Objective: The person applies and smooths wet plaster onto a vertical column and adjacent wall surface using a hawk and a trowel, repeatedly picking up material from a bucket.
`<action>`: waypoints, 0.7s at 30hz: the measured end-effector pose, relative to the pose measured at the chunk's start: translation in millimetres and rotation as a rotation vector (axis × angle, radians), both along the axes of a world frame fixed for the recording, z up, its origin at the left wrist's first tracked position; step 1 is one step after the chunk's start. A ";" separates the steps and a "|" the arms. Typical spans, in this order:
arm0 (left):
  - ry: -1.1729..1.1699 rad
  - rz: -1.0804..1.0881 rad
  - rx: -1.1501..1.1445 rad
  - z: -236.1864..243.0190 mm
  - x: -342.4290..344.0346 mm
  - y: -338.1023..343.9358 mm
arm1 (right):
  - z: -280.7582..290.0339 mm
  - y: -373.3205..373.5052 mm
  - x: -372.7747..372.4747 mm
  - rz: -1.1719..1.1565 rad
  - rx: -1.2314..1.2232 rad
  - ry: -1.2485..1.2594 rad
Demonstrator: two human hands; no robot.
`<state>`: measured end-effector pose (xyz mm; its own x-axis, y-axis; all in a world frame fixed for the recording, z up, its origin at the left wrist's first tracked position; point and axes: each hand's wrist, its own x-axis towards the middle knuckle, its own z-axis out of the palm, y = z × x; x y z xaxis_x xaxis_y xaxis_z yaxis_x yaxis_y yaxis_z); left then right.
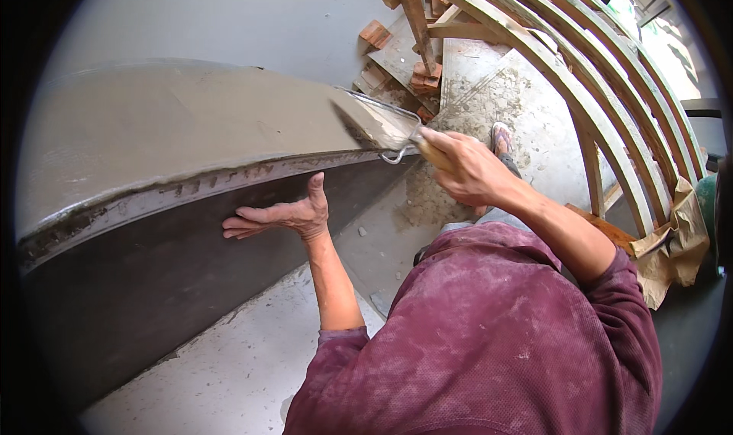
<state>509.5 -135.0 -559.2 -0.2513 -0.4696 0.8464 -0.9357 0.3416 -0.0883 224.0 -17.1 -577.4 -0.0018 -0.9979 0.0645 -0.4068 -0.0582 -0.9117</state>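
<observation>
My right hand (467, 168) grips the wooden handle of a plastering trowel (379, 117). Its steel blade lies tilted against the wet grey plaster (191, 122) on top of a curved ledge. My left hand (286, 216) is flat, fingers together and pointing left. It presses on the dark vertical face (153, 282) just below the ledge's rough mortar edge (198, 185). Both forearms come out of dusty maroon sleeves.
Curved wooden formwork ribs (580, 76) arch over the upper right. Loose red bricks (397, 61) and timber lie on the dusty concrete floor (489, 99). A sandalled foot (502, 139) stands behind the trowel hand. A crumpled paper sack (676, 244) lies at right.
</observation>
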 end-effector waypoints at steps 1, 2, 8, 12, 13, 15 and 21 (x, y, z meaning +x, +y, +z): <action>-0.012 -0.001 -0.009 -0.2 -1.7 -1.9 | 3.6 -4.9 4.7 -0.023 -0.047 0.004; -0.022 0.002 -0.020 -0.4 -2.7 -3.3 | 5.5 -6.7 9.5 0.029 0.012 0.007; -0.068 0.045 -0.097 1.7 -8.5 -5.7 | 50.7 56.2 -22.6 0.276 0.239 0.093; -0.095 0.062 -0.117 3.3 -1.9 -2.1 | 46.2 85.7 -69.6 0.268 0.194 0.015; -0.098 0.061 -0.116 3.0 -0.3 -0.5 | 40.7 76.1 -67.4 0.247 0.320 -0.023; -0.083 0.047 -0.095 3.1 -3.3 -1.3 | 32.1 43.8 -50.9 0.177 0.560 -0.096; -0.079 -0.006 -0.066 5.6 -3.6 0.4 | 0.2 1.5 -13.6 0.165 0.383 -0.121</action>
<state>506.0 -134.6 -553.6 -0.3207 -0.4121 0.8528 -0.9231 0.3379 -0.1838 210.4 -15.7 -577.2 0.1748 -0.9372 -0.3018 -0.3097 0.2386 -0.9204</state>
